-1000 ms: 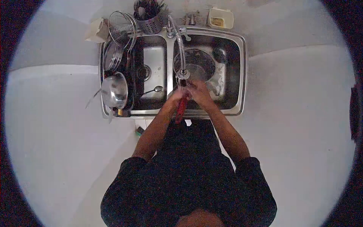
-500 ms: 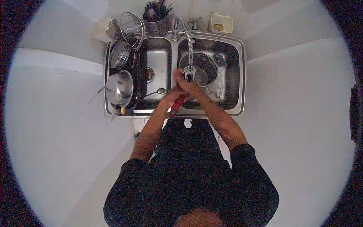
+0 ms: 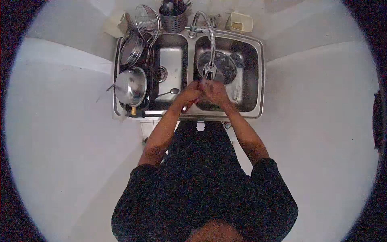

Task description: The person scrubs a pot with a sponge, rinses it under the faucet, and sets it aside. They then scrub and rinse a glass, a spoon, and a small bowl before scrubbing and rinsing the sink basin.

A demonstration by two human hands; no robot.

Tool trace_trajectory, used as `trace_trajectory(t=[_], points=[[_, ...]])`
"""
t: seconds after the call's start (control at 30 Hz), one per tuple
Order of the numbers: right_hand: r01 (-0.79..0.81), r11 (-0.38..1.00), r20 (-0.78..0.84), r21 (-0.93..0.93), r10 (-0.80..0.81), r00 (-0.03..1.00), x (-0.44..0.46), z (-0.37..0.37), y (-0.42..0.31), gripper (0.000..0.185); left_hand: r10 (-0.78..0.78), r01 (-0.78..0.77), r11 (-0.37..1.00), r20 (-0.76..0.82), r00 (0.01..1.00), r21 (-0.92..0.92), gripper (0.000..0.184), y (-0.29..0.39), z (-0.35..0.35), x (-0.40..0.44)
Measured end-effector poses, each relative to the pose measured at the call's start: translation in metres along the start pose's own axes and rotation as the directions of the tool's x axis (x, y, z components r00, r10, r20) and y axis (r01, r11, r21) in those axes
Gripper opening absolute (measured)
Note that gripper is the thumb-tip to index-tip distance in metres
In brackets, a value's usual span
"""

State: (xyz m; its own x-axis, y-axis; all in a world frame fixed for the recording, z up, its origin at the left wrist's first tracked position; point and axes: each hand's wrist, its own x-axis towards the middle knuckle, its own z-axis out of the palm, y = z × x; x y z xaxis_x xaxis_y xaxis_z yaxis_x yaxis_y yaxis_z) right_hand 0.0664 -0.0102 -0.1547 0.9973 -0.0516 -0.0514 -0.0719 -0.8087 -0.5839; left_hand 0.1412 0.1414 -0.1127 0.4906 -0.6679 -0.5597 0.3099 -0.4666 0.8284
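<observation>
My left hand [image 3: 189, 95] is wrapped round a red-handled utensil [image 3: 191, 105] over the divider between the two basins. One end of the red handle sticks out below the hand, towards the sink's front edge; its other end is hidden, so its kind cannot be told. Close beside it, my right hand [image 3: 217, 95] is closed with curled fingers under the spray head [image 3: 209, 71] of the tap. What those fingers grip is hidden. Beyond the hands, a round dark pot [image 3: 231, 66] sits in the right basin.
A spoon [image 3: 174, 91] lies in the left basin [image 3: 171, 52]. Left of it stand a metal bowl [image 3: 131, 86], a wire strainer [image 3: 147, 22] and other dishes. Behind are a cutlery holder [image 3: 174, 24] and a pale tub [image 3: 240, 22]. A dark scrubber [image 3: 238, 60] lies in the right basin.
My right hand has moved right, and my left hand has moved up and slightly right. Less of the red handle shows than before. The whole view has shifted a little.
</observation>
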Motion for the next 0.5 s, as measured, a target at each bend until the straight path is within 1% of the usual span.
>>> trace_trajectory(t=[0.03,0.1,0.13,0.2,0.23,0.27,0.3,0.4,0.47,0.5], points=[[-0.045,0.998,-0.020,0.050,0.046,0.999,-0.017,-0.002,0.006,0.035,-0.040,0.040,0.998,-0.009,0.999,0.043,0.015,0.002,-0.002,0.003],[-0.119,0.981,-0.052,0.155,0.128,0.990,-0.048,0.003,0.023,0.037,0.067,-0.068,0.998,-0.033,0.997,-0.018,0.014,-0.023,-0.002,0.023],[-0.083,0.995,0.025,0.063,0.082,0.996,-0.055,0.021,0.046,0.037,0.117,-0.119,0.992,-0.046,0.992,-0.045,0.014,-0.033,0.000,0.030],[0.010,0.994,0.182,-0.110,0.010,0.983,-0.065,0.065,0.093,0.038,0.096,-0.097,0.995,-0.075,0.993,-0.015,0.016,-0.021,-0.001,0.032],[0.018,0.985,0.192,-0.170,0.015,0.981,-0.060,0.069,0.095,0.037,0.083,-0.083,0.997,-0.094,0.992,0.002,0.017,-0.018,-0.002,0.032],[0.026,0.974,0.202,-0.224,0.020,0.979,-0.056,0.075,0.097,0.036,0.112,-0.109,0.994,-0.129,0.985,0.029,0.017,-0.020,-0.001,0.032],[-0.026,0.976,0.187,-0.218,0.068,0.980,-0.051,0.080,0.097,0.036,0.145,-0.137,0.989,-0.165,0.976,0.060,0.018,-0.024,0.001,0.035],[-0.182,0.960,0.166,-0.213,0.219,0.961,-0.039,0.100,0.102,0.033,0.063,-0.072,0.988,-0.072,0.995,-0.137,0.027,-0.041,-0.003,0.050],[-0.248,0.936,0.181,-0.250,0.296,0.938,-0.038,0.113,0.110,0.031,-0.079,0.084,0.994,0.072,0.994,-0.069,0.043,-0.043,-0.010,0.050],[-0.271,0.924,0.191,-0.269,0.328,0.925,-0.037,0.116,0.111,0.030,-0.095,0.100,0.990,0.056,0.994,-0.100,0.044,-0.050,-0.010,0.054]])
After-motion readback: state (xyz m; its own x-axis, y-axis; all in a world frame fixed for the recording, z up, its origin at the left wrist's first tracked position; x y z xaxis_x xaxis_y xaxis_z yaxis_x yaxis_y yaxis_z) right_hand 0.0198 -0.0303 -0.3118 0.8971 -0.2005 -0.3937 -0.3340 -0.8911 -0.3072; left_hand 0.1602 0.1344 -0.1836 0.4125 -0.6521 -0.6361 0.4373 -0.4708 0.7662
